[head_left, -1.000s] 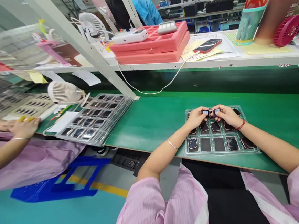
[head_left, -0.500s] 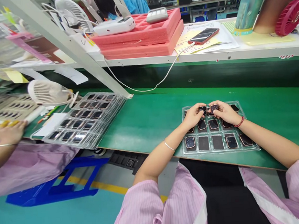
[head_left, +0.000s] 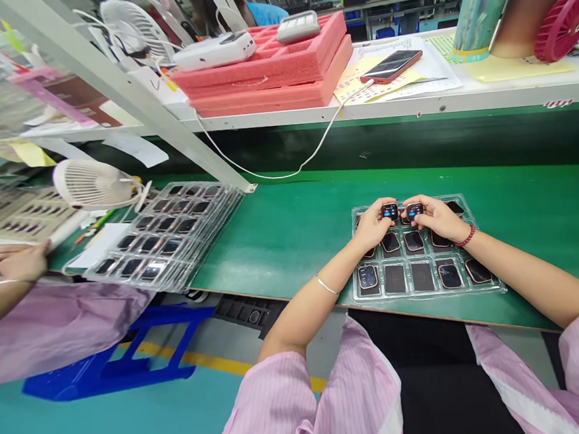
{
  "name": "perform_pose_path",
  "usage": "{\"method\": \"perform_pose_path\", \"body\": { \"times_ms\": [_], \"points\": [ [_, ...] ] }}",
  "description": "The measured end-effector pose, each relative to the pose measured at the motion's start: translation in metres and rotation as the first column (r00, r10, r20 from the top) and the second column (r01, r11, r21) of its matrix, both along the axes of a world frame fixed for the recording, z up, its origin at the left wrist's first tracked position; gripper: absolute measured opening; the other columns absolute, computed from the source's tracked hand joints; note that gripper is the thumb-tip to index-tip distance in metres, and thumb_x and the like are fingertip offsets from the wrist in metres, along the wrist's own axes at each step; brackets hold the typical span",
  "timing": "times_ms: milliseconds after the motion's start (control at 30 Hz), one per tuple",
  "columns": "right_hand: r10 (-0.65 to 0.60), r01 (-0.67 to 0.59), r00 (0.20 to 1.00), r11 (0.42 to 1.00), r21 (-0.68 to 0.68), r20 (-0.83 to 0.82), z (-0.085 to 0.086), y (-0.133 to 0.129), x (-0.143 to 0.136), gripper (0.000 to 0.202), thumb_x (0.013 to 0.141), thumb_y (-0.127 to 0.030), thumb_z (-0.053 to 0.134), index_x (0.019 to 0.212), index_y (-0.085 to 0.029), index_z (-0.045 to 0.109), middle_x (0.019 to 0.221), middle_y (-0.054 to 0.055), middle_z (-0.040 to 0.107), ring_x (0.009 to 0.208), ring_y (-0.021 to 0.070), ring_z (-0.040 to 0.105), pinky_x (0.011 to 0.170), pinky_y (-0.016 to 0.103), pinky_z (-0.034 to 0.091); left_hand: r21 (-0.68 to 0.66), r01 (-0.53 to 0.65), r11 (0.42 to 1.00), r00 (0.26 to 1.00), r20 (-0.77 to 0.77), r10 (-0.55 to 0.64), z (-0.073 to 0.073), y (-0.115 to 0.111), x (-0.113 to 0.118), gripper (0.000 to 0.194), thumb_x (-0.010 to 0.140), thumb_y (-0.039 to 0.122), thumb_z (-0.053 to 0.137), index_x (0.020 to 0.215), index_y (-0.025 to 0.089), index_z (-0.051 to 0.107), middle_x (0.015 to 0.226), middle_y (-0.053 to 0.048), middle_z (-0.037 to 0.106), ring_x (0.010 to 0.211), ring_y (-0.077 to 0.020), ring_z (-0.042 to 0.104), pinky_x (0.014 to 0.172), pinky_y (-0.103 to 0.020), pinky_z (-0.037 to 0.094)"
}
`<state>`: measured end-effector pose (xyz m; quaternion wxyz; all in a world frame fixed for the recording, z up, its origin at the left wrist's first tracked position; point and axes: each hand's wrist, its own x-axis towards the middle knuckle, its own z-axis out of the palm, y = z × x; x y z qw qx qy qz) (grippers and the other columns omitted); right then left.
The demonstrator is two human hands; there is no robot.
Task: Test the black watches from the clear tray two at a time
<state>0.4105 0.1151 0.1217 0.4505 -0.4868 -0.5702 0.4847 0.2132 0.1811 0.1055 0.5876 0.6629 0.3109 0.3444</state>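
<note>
Between its thumb and fingers, my left hand [head_left: 373, 224] grips a smartwatch body [head_left: 390, 212] whose screen is lit. A second smartwatch body [head_left: 414, 212], lit as well, is pinched in my right hand [head_left: 436, 218]. Both are held side by side over the back row of a clear plastic tray [head_left: 430, 293]. More watch bodies lie in the tray's pockets, most with dark screens. The one at the front left [head_left: 368, 277] shows a lit display. Two front pockets show only their dark padding. My hands partly cover the back row.
Stacked clear trays [head_left: 174, 279] of watches stand to the left, beside a white fan [head_left: 93, 182]. A co-worker's hands [head_left: 22, 261] rest at the far left. Above the bench, a shelf [head_left: 282, 117] holds red foam trays [head_left: 270, 98] and a phone [head_left: 392, 66]; a white cable hangs below.
Both held watch screens have changed from mostly dark to showing blue-coloured content. My hands have barely moved. At the far left, the co-worker's hands have shifted.
</note>
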Motion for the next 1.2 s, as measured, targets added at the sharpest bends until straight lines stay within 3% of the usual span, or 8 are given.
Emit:
{"method": "perform_pose_path", "body": {
  "times_ms": [200,333,533,700,800,967,1067,1200],
  "points": [
    [0.029,-0.029,0.999,1.000,-0.002,-0.012,-0.003,0.001,0.002,0.041,0.073,-0.021,0.060,0.114,-0.022,0.064,0.106,0.007,0.073,0.079,0.0189,0.069,0.062,0.029,0.057,0.045,-0.002,0.999,1.000,-0.021,0.003,-0.002,0.000,-0.001,0.032,0.076,0.013,0.056,0.108,0.015,0.061,0.092,-0.004,0.067,0.070,-0.0115,0.061,0.069,-0.025,0.052],
    [0.030,-0.030,0.999,1.000,0.001,-0.014,-0.007,0.002,0.003,0.053,0.071,-0.017,0.060,0.123,-0.022,0.061,0.111,0.007,0.073,0.084,0.0203,0.070,0.064,0.030,0.058,0.046,-0.026,0.999,0.999,-0.041,0.028,0.000,-0.002,-0.001,0.045,0.071,0.010,0.060,0.116,0.016,0.058,0.098,-0.005,0.068,0.087,-0.0161,0.066,0.080,-0.027,0.053],
    [0.031,-0.031,0.999,0.999,0.017,-0.011,-0.009,0.001,0.002,0.060,0.071,-0.017,0.065,0.130,-0.022,0.055,0.113,0.008,0.072,0.086,0.0202,0.071,0.074,0.034,0.060,-0.035,-0.012,0.999,1.000,-0.010,0.012,0.002,-0.003,-0.002,0.072,0.073,0.010,0.063,0.141,0.016,0.041,0.095,-0.004,0.068,0.081,-0.0144,0.066,0.075,-0.025,0.052],
    [-0.005,0.005,1.000,1.000,-0.014,-0.014,-0.006,0.000,0.002,0.031,0.086,-0.036,0.065,0.113,-0.021,0.066,0.103,0.009,0.074,0.073,0.0189,0.069,0.062,0.031,0.058,-0.076,-0.017,0.997,1.000,0.005,0.017,0.000,0.000,-0.002,0.032,0.090,0.029,0.056,0.117,0.014,0.061,0.087,-0.004,0.068,0.059,-0.0091,0.060,0.057,-0.021,0.047],
    [-0.032,0.028,0.997,0.998,-0.053,-0.071,-0.006,0.000,0.002,0.035,0.093,-0.052,0.057,0.103,-0.020,0.068,0.095,0.009,0.074,0.068,0.0187,0.067,0.058,0.031,0.057,-0.110,-0.050,0.993,0.999,-0.017,0.048,0.001,0.001,-0.002,0.038,0.097,0.041,0.045,0.116,0.014,0.063,0.086,-0.005,0.069,0.056,-0.0100,0.061,0.048,-0.020,0.039],
    [-0.053,0.052,0.998,0.999,-0.013,-0.040,-0.009,-0.002,0.000,0.053,0.076,-0.037,0.078,0.124,-0.025,0.058,0.103,0.008,0.073,0.074,0.0198,0.066,0.057,0.030,0.055,-0.150,-0.048,0.988,0.998,0.032,0.053,0.000,-0.002,0.001,0.067,0.079,0.018,0.068,0.142,0.018,0.044,0.092,-0.003,0.069,0.065,-0.0106,0.065,0.062,-0.021,0.050],
    [-0.030,0.029,0.999,0.999,-0.037,-0.026,-0.011,-0.002,0.002,0.037,0.085,-0.044,0.069,0.114,-0.023,0.064,0.098,0.009,0.073,0.068,0.0194,0.064,0.058,0.033,0.055,-0.153,-0.016,0.988,1.000,0.008,0.018,-0.002,-0.001,0.001,0.033,0.089,0.025,0.057,0.120,0.015,0.061,0.092,-0.006,0.070,0.059,-0.0093,0.063,0.054,-0.020,0.044],
    [-0.044,0.042,0.999,0.997,-0.061,-0.026,-0.016,0.000,0.005,0.037,0.090,-0.055,0.060,0.107,-0.023,0.067,0.093,0.010,0.073,0.065,0.0214,0.063,0.058,0.036,0.055,-0.159,-0.026,0.987,1.000,0.005,0.027,-0.005,0.000,0.001,0.034,0.093,0.035,0.054,0.120,0.017,0.063,0.086,-0.005,0.069,0.056,-0.0100,0.061,0.048,-0.019,0.039]
  ]
}}
